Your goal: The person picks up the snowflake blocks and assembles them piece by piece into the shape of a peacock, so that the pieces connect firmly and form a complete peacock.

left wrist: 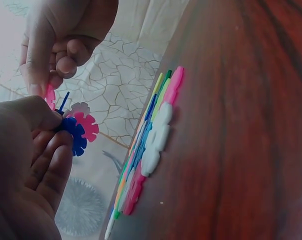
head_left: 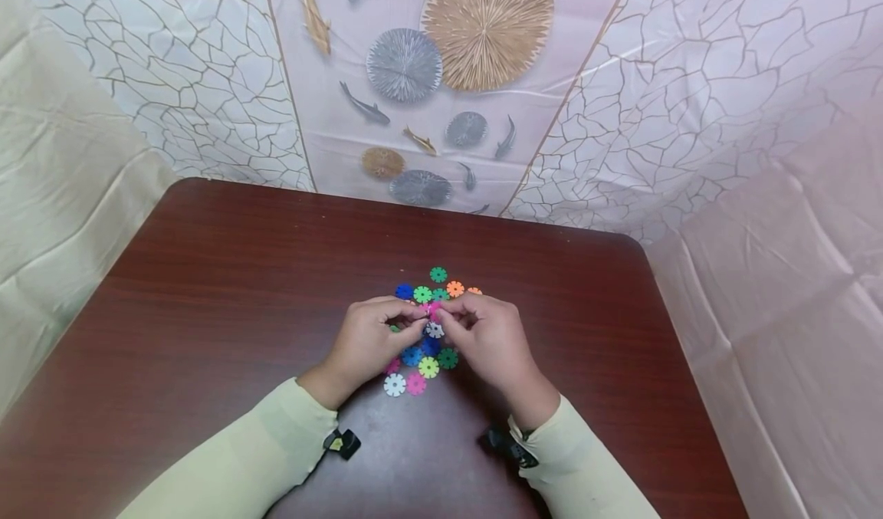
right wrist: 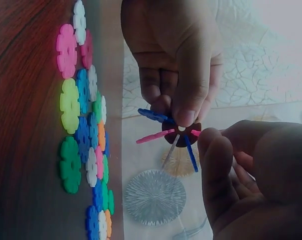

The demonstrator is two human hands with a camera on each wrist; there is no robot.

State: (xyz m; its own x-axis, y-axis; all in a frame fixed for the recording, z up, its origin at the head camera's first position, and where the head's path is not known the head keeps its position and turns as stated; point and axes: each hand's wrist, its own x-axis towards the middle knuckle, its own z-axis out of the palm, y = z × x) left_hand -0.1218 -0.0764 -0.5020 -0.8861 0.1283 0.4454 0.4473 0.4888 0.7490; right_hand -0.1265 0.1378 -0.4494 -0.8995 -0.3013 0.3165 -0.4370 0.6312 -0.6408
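Note:
My left hand pinches a dark notched disc between thumb and fingers. Slotted edge-on into its rim are two blue discs, a pink disc and a white disc. Opposite, my right hand pinches another pink disc by its edge, and this one meets the dark disc's rim. The fingertips cover part of that joint, so how deep it sits cannot be told. Both hands hold the cluster above the table, over the loose discs.
Under and around the hands, several loose notched discs lie flat on the brown table, among them a white disc, a yellow-green disc and an orange disc. Patterned cloth hangs behind the table's far edge.

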